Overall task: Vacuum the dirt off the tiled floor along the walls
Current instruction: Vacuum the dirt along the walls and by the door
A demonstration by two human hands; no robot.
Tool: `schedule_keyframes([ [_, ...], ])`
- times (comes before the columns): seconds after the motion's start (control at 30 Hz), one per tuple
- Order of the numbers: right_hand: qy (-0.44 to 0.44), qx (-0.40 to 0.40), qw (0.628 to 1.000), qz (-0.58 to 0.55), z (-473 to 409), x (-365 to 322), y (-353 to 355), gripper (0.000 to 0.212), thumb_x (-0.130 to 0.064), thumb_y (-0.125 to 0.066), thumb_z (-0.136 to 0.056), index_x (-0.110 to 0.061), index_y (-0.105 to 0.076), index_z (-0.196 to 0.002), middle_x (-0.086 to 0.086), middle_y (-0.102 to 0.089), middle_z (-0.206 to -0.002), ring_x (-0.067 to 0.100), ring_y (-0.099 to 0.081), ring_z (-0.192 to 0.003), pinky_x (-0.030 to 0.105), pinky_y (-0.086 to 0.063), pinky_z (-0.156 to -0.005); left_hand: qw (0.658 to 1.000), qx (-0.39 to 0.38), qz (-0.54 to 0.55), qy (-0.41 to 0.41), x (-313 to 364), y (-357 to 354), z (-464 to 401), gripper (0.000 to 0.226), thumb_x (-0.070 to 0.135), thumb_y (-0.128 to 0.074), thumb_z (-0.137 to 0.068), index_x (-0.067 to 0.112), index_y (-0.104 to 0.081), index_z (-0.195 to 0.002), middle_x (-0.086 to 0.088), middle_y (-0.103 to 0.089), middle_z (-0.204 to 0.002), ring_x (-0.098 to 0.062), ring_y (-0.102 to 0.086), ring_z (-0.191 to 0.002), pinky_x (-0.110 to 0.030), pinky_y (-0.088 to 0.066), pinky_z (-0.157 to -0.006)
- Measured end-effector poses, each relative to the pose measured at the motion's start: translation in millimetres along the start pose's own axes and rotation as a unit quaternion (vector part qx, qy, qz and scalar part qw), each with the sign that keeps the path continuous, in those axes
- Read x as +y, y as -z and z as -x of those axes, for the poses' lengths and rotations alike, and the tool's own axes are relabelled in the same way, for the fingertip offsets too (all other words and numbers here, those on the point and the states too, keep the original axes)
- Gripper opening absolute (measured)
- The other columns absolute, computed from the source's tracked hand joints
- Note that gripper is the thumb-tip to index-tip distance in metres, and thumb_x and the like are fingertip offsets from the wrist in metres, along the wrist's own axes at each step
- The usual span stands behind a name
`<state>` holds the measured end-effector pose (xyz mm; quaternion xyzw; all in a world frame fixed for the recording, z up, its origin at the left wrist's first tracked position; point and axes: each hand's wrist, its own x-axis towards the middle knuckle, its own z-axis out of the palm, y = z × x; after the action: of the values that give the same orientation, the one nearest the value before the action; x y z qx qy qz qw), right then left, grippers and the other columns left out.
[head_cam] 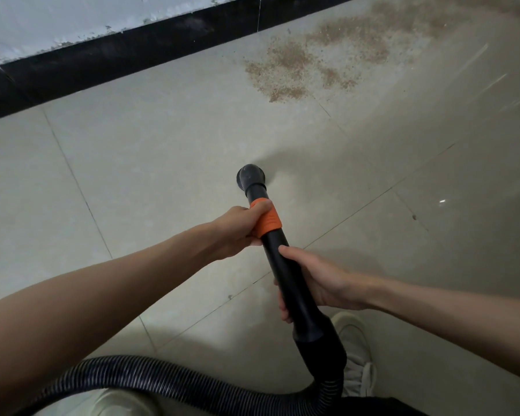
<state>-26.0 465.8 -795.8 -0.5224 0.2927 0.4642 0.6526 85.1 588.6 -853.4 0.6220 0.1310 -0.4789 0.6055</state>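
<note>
A black vacuum wand [285,265] with an orange collar [269,220] points down at the pale tiled floor [150,163]. Its round nozzle [251,178] sits on or just above a tile at mid-frame. My left hand [237,229] grips the wand at the orange collar. My right hand [315,280] grips the black tube lower down. A patch of brown gritty dirt [297,67] is spread over the floor beyond the nozzle, toward the upper right, near the black skirting [102,58].
The ribbed black hose [150,379] curves from the wand across the bottom of the frame. A pale shoe [354,355] stands under the wand's end. A white wall [42,22] with chipped paint rises above the skirting at the upper left.
</note>
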Motion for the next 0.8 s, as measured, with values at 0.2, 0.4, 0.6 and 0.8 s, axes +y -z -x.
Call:
schedule_keyframes([
  [0.2, 0.086, 0.058, 0.995, -0.006, -14.2, -32.1, -1.4, 0.046, -0.048, -0.037, -0.101, -0.006, -0.046, -0.085, 0.010, -0.056, -0.058, 0.023, -0.055, -0.046, 0.029, -0.049, -0.051, 0.994, 0.066, 0.063, -0.055, 37.9, 9.7, -2.2, 0.037, 0.036, -0.058, -0.092, 0.001, -0.052, -0.101, -0.006, -0.060, -0.084, -0.013, -0.062, -0.067, -0.020, -0.050, -0.053],
  [0.4, 0.196, 0.048, 0.979, 0.042, -21.2, -119.6, -10.8, 0.048, -0.052, -0.036, -0.101, -0.007, -0.044, -0.089, 0.008, -0.057, -0.058, 0.022, -0.055, -0.046, 0.026, -0.049, -0.048, 0.979, 0.102, 0.089, -0.152, 126.8, 37.7, 18.1, 0.049, 0.040, -0.059, -0.091, -0.004, -0.052, -0.112, -0.010, -0.063, -0.093, -0.018, -0.064, -0.077, -0.025, -0.053, -0.068],
  [0.6, 0.266, -0.002, 0.959, 0.093, -10.3, -224.7, -73.8, 0.048, -0.052, -0.037, -0.101, -0.007, -0.047, -0.087, 0.009, -0.057, -0.063, 0.023, -0.056, -0.050, 0.027, -0.049, -0.051, 0.955, 0.145, 0.116, -0.233, 212.7, 99.6, 85.9, 0.043, 0.036, -0.056, -0.094, -0.005, -0.058, -0.108, -0.009, -0.064, -0.089, -0.017, -0.065, -0.074, -0.024, -0.055, -0.068],
  [0.8, 0.269, -0.082, 0.950, 0.133, 48.1, -291.5, -149.6, 0.041, -0.046, -0.039, -0.101, -0.006, -0.047, -0.099, 0.012, -0.057, -0.071, 0.025, -0.057, -0.058, 0.030, -0.049, -0.058, 0.941, 0.176, 0.106, -0.271, 266.1, 141.4, 193.5, 0.039, 0.038, -0.053, -0.094, 0.000, -0.064, -0.094, -0.002, -0.071, -0.080, -0.013, -0.069, -0.075, -0.021, -0.054, -0.067],
])
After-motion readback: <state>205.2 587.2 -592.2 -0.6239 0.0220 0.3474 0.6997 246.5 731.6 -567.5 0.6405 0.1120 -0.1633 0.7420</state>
